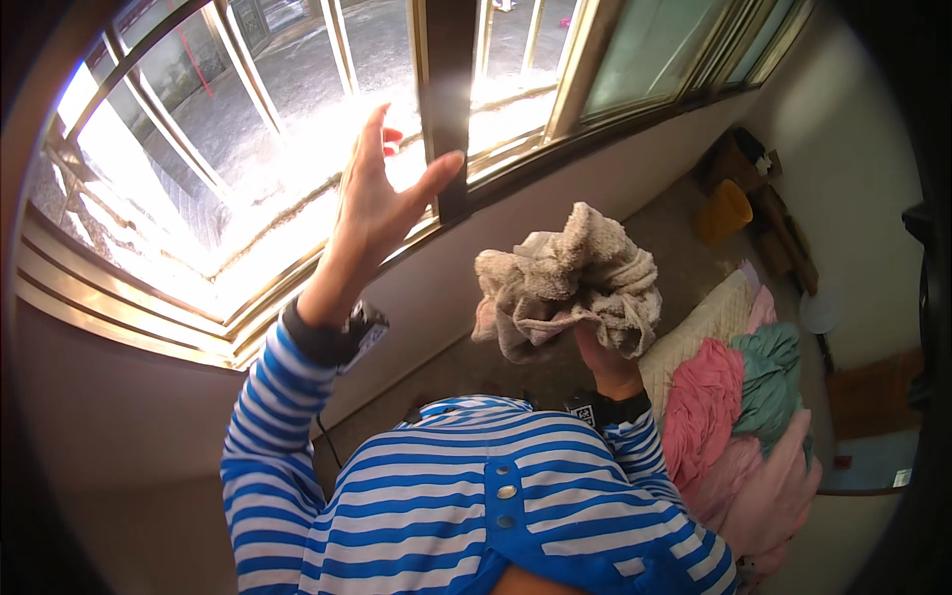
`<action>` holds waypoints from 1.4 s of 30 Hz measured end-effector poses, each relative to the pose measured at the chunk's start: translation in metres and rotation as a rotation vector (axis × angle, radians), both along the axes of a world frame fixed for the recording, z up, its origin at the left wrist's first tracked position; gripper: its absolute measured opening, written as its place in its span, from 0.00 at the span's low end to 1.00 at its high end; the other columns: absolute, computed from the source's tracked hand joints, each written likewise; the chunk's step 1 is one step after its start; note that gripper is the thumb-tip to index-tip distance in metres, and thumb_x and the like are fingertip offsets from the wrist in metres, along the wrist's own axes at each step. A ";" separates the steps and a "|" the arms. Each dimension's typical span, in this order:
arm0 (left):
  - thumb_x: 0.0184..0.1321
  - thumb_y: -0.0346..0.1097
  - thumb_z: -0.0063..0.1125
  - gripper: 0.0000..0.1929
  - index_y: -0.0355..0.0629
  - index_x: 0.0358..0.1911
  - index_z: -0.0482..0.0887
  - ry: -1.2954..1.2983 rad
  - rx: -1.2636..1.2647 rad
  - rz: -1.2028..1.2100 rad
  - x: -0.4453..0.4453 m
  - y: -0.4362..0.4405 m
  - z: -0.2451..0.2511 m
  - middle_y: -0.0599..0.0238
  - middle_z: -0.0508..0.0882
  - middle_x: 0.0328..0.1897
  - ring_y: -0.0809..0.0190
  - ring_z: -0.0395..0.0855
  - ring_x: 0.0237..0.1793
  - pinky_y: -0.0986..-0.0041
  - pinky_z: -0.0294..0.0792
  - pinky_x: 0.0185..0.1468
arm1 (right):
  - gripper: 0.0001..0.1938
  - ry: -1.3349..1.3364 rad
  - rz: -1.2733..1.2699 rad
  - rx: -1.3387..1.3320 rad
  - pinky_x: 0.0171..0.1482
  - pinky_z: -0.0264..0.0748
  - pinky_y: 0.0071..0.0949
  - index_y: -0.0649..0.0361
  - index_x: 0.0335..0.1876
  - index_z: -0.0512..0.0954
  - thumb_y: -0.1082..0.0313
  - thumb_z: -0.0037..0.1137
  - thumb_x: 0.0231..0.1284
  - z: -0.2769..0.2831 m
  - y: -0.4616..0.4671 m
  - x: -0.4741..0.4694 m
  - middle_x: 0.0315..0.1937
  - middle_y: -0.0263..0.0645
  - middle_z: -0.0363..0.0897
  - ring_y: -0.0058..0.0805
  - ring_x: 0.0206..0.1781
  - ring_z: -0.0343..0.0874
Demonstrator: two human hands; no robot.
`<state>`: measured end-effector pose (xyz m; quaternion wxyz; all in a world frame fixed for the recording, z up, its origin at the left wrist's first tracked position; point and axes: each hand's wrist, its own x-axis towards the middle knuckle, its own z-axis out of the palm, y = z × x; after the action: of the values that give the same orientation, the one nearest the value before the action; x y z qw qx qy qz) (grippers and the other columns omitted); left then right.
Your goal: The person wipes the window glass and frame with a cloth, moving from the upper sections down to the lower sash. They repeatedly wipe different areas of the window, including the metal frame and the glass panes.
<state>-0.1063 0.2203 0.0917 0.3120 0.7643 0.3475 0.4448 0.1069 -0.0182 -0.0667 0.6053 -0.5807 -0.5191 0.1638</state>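
A crumpled beige terry cloth (569, 282) is bunched up in my right hand (606, 361), whose fingers are mostly hidden beneath it. My left hand (379, 197) is raised before the bright window, thumb and fingers apart, with nothing in it. Its thumb tip overlaps the dark window frame post (446, 104) in the picture; whether they touch, I cannot tell. Metal bars (245, 67) run across the window opening beyond that hand. To the right, a frosted glass pane (647, 52) sits in the frame.
Below the window runs a plain wall (416, 297). At right, a bed or mattress (695, 335) bears heaped pink fabric (703, 409) and green fabric (770, 379). A yellow bucket (723, 212) stands in the far corner near wooden pieces (781, 238).
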 end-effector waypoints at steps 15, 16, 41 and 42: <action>0.55 0.39 0.74 0.22 0.37 0.49 0.80 -0.157 0.201 0.243 -0.073 0.017 0.001 0.65 0.84 0.36 0.69 0.81 0.36 0.74 0.72 0.45 | 0.31 0.876 0.177 0.266 0.71 0.66 0.35 0.52 0.71 0.63 0.57 0.61 0.65 0.010 -0.043 0.055 0.69 0.34 0.66 0.30 0.70 0.67; 0.55 0.38 0.74 0.26 0.37 0.54 0.75 -0.071 0.309 0.437 -0.087 0.008 -0.001 0.60 0.81 0.45 0.65 0.80 0.43 0.70 0.72 0.50 | 0.31 0.902 0.207 0.284 0.71 0.66 0.35 0.53 0.71 0.63 0.58 0.61 0.65 0.012 -0.041 0.056 0.69 0.35 0.66 0.31 0.70 0.67; 0.60 0.46 0.70 0.19 0.42 0.48 0.84 0.347 1.000 1.566 -0.242 -0.028 -0.065 0.52 0.69 0.57 0.55 0.67 0.58 0.65 0.67 0.59 | 0.35 0.885 0.266 0.316 0.75 0.58 0.42 0.56 0.74 0.60 0.69 0.61 0.60 0.037 0.065 0.092 0.70 0.38 0.65 0.37 0.72 0.64; 0.60 0.48 0.69 0.20 0.43 0.50 0.83 0.346 0.973 1.610 -0.242 -0.027 -0.072 0.54 0.72 0.54 0.54 0.68 0.58 0.65 0.68 0.58 | 0.37 0.865 0.285 0.319 0.76 0.58 0.43 0.57 0.74 0.59 0.67 0.62 0.59 0.034 0.068 0.096 0.70 0.39 0.65 0.38 0.72 0.64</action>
<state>-0.3481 0.1933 0.0201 -0.4950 0.3971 0.5870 0.5027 0.2025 0.0500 -0.0328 0.8186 -0.2824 -0.3128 0.3902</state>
